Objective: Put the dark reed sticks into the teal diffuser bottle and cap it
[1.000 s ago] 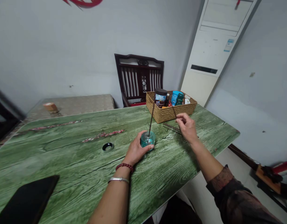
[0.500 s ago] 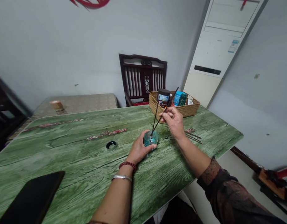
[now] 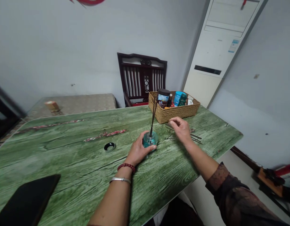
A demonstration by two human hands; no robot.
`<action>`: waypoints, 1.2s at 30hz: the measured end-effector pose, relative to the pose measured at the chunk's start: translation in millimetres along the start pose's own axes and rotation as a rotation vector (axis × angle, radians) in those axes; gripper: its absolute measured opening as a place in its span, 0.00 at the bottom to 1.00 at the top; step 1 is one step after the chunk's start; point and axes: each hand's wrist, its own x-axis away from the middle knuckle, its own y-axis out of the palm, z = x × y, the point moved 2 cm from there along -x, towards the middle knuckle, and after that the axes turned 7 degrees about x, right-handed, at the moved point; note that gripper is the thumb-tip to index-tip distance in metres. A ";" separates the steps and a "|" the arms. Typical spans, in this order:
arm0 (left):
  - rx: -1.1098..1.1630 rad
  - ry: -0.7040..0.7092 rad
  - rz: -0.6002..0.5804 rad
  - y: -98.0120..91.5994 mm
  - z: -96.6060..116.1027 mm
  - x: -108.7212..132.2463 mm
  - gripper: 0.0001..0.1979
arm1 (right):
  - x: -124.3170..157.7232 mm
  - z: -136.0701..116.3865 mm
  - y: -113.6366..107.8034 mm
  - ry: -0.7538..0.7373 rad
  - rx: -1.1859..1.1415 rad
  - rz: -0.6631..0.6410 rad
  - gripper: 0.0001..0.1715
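Around a teal glass bottle (image 3: 150,142) on the table, my left hand (image 3: 139,150) is closed. Dark thin sticks (image 3: 153,117) stand upright in the bottle's mouth, close together. My right hand (image 3: 181,128) is to the right of the bottle, in front of the basket, above more dark sticks (image 3: 196,138) lying on the table. Its thumb and forefinger are near each other; whether anything is between them cannot be made out. A black and silver ring-shaped cap (image 3: 109,147) lies left of the bottle.
Behind my right hand a woven basket (image 3: 180,113) holds jars and bottles. A black flat object (image 3: 29,201) lies at the table's (image 3: 71,157) near left. Beyond the table stand a dark wooden chair (image 3: 143,78) and a white air conditioner (image 3: 213,53).
My right hand has let go of the stick and moved down and right, toward the loose sticks. That stick now leans beside the other in the bottle. The view has shifted slightly.
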 end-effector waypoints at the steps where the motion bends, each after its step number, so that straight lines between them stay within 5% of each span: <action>1: -0.002 -0.003 -0.004 0.0 0.2 0.0 0.38 | -0.5 13.4 -9.0 0.009 0.066 0.035 0.14; 5: -0.003 0.011 0.003 -0.7 1.6 -0.4 0.37 | 7.7 69.4 -31.3 0.136 0.384 0.095 0.15; 10: -0.041 -0.026 0.007 -0.8 1.0 -1.2 0.38 | 27.2 101.0 -28.7 0.199 0.720 -0.114 0.15; 18: -0.058 -0.019 0.016 -1.4 1.4 -1.2 0.38 | 30.8 97.7 -19.7 0.161 0.951 -0.307 0.13; 36: -0.044 -0.028 -0.006 -1.2 2.2 -0.8 0.38 | 34.2 72.9 -17.5 0.064 0.873 -0.494 0.11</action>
